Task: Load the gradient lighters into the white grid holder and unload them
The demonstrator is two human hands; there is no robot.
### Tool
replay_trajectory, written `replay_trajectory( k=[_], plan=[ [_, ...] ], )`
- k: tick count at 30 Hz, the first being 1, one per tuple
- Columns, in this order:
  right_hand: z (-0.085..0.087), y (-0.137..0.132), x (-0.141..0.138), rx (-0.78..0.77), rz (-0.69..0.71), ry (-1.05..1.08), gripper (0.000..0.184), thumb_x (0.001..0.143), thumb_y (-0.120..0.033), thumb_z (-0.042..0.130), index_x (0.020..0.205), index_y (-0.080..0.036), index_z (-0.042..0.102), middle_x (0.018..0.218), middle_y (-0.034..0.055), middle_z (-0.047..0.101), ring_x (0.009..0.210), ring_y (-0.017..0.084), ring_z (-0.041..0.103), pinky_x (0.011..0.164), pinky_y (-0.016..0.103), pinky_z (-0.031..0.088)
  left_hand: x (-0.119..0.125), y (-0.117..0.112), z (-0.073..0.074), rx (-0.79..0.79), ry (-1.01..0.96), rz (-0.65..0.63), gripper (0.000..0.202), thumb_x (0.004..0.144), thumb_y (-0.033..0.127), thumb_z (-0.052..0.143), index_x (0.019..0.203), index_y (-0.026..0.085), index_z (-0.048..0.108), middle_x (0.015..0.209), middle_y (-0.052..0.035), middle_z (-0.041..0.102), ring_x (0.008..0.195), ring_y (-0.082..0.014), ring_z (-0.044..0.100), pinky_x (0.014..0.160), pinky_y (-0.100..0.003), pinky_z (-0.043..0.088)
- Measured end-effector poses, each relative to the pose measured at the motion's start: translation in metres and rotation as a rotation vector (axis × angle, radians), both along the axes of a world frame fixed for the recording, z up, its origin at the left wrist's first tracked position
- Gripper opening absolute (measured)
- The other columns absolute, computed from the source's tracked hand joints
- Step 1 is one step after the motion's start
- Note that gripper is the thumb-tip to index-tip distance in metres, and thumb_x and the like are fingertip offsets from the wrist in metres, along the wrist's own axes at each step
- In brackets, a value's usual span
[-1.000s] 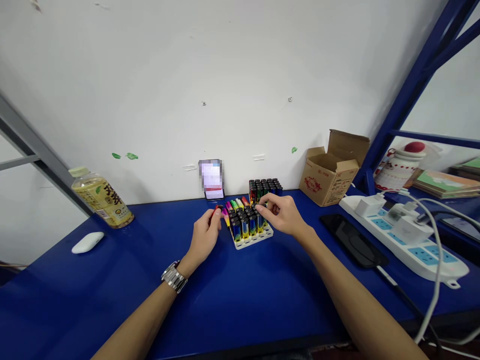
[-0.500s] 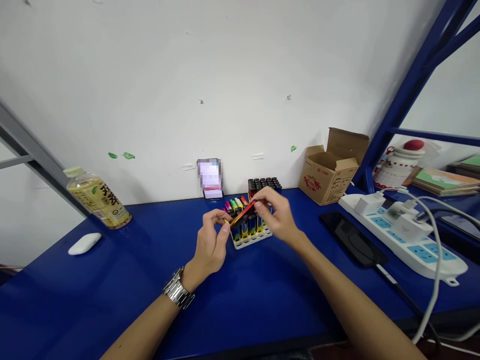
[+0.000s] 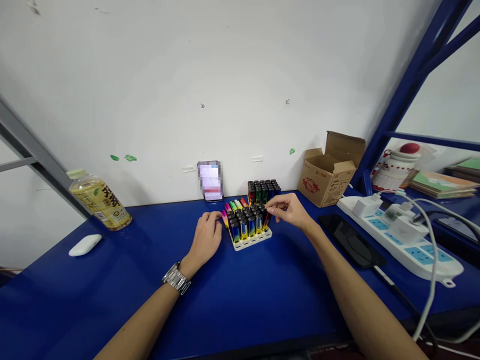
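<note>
At the front right corner of a white slotted tray [image 3: 250,244], the thumb and fingers of my right hand [image 3: 285,209] pinch the top of a dark red lighter [image 3: 267,219]. It stands upright at the end of the front row. Blue-and-yellow lighters [image 3: 243,227] with black tops fill that row, with more behind. Along the tray's back left are brightly coloured lighters [image 3: 238,204] in pink, green, white and red. My left hand [image 3: 206,239], wearing a metal watch, rests on the table, fingers loosely bent and holding nothing. Its fingertips are at the tray's left side, by a pink lighter [image 3: 225,217].
Behind the tray stands another block of black-topped lighters [image 3: 264,190]. A phone [image 3: 210,181] leans on the wall. An open cardboard box [image 3: 326,175], a black phone [image 3: 350,241] and a power strip [image 3: 405,235] lie right; a drink bottle [image 3: 99,200] and white case [image 3: 85,245] left.
The lighter held tilted between both hands above the tray is now upright at the front right corner, in my right hand alone. My left hand has let go and moved down left.
</note>
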State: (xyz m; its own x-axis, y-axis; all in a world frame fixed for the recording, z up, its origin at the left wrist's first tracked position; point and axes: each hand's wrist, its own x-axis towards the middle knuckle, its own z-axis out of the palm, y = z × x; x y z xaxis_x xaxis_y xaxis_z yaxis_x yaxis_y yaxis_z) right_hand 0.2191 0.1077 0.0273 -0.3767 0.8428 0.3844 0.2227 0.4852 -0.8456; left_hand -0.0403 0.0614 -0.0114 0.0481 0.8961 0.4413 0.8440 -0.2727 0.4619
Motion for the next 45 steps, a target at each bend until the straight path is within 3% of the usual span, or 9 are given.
replay_trajectory(
  k=[4, 8, 12, 15, 19, 26, 34, 41, 45],
  plan=[
    [0.005, -0.001, 0.006, -0.021, 0.017, 0.001, 0.028, 0.069, -0.041, 0.068, 0.067, -0.014, 0.061, 0.049, -0.002, 0.052, 0.037, 0.011, 0.052, 0.039, 0.022, 0.037, 0.0, 0.0, -0.006, -0.048, 0.171, 0.001, 0.041, 0.089, 0.022, 0.032, 0.123, 0.021, 0.054, 0.114, -0.0115, 0.054, 0.093, -0.0239, 0.052, 0.082, -0.042, 0.044],
    [0.007, 0.0, 0.009, -0.056, 0.045, -0.038, 0.03, 0.068, -0.042, 0.068, 0.065, -0.014, 0.059, 0.048, -0.0028, 0.05, 0.037, 0.01, 0.05, 0.039, 0.021, 0.036, 0.002, -0.001, -0.005, -0.124, 0.232, 0.001, 0.04, 0.091, 0.024, 0.03, 0.12, 0.023, 0.058, 0.117, -0.0109, 0.053, 0.095, -0.0254, 0.051, 0.081, -0.043, 0.042],
    [0.005, -0.001, 0.004, -0.088, 0.027, -0.067, 0.034, 0.069, -0.045, 0.069, 0.08, -0.015, 0.057, 0.053, -0.0047, 0.051, 0.038, 0.009, 0.051, 0.039, 0.02, 0.037, 0.003, -0.001, -0.002, -0.169, 0.241, 0.014, 0.039, 0.092, 0.027, 0.029, 0.118, 0.024, 0.057, 0.113, -0.01, 0.055, 0.097, -0.0263, 0.05, 0.081, -0.043, 0.041],
    [0.002, -0.002, 0.0, -0.122, 0.004, -0.119, 0.039, 0.079, -0.053, 0.059, 0.094, -0.017, 0.054, 0.054, -0.0063, 0.052, 0.035, 0.009, 0.05, 0.038, 0.019, 0.037, 0.003, 0.0, -0.001, -0.181, 0.25, 0.028, 0.038, 0.093, 0.031, 0.028, 0.116, 0.025, 0.058, 0.11, -0.0098, 0.056, 0.095, -0.0262, 0.051, 0.08, -0.043, 0.041],
    [-0.007, -0.002, -0.006, -0.263, 0.037, -0.224, 0.05, 0.088, -0.064, 0.034, 0.085, -0.018, 0.051, 0.051, -0.0052, 0.054, 0.031, 0.009, 0.05, 0.034, 0.019, 0.033, 0.0, 0.0, 0.001, -0.18, 0.263, 0.078, 0.036, 0.092, 0.034, 0.031, 0.11, 0.025, 0.061, 0.104, -0.0097, 0.058, 0.091, -0.0253, 0.051, 0.079, -0.043, 0.041],
    [-0.019, -0.008, -0.028, -0.354, 0.102, -0.154, 0.052, 0.088, -0.067, 0.031, 0.088, -0.018, 0.048, 0.044, -0.0058, 0.052, 0.032, 0.012, 0.055, 0.03, 0.017, 0.028, -0.02, 0.007, 0.004, -0.2, 0.283, 0.131, 0.032, 0.091, 0.027, 0.032, 0.102, 0.022, 0.062, 0.099, -0.0109, 0.057, 0.085, -0.0248, 0.053, 0.075, -0.04, 0.043],
    [-0.023, -0.015, -0.058, -0.591, 0.209, -0.024, 0.064, 0.087, -0.071, 0.02, 0.096, -0.015, 0.05, 0.055, -0.0003, 0.057, 0.043, 0.017, 0.063, 0.036, 0.021, 0.039, -0.05, 0.031, -0.007, -0.228, 0.208, 0.049, 0.066, 0.07, 0.009, 0.045, 0.134, 0.022, 0.042, 0.092, -0.0083, 0.057, 0.08, -0.0213, 0.054, 0.077, -0.034, 0.046],
    [-0.005, 0.027, -0.085, 0.053, 0.0, -0.618, 0.037, 0.095, -0.04, 0.036, 0.074, -0.019, 0.057, 0.06, 0.0024, 0.058, 0.059, 0.017, 0.06, 0.055, 0.024, 0.038, -0.061, 0.03, -0.012, -0.197, -0.066, 0.031, 0.036, 0.086, 0.021, 0.032, 0.118, 0.019, 0.047, 0.103, -0.0097, 0.055, 0.088, -0.0213, 0.061, 0.08, -0.036, 0.049],
    [0.006, 0.046, -0.118, 0.095, -0.036, -0.987, 0.031, 0.092, -0.044, 0.044, 0.09, -0.019, 0.063, 0.082, 0.0116, 0.067, 0.082, 0.027, 0.065, 0.063, 0.028, 0.04, -0.058, 0.025, -0.004, -0.184, -0.308, 0.077, 0.016, 0.088, 0.029, 0.034, 0.1, 0.022, 0.042, 0.092, -0.0056, 0.061, 0.081, -0.0203, 0.061, 0.078, -0.037, 0.048]
  ],
)
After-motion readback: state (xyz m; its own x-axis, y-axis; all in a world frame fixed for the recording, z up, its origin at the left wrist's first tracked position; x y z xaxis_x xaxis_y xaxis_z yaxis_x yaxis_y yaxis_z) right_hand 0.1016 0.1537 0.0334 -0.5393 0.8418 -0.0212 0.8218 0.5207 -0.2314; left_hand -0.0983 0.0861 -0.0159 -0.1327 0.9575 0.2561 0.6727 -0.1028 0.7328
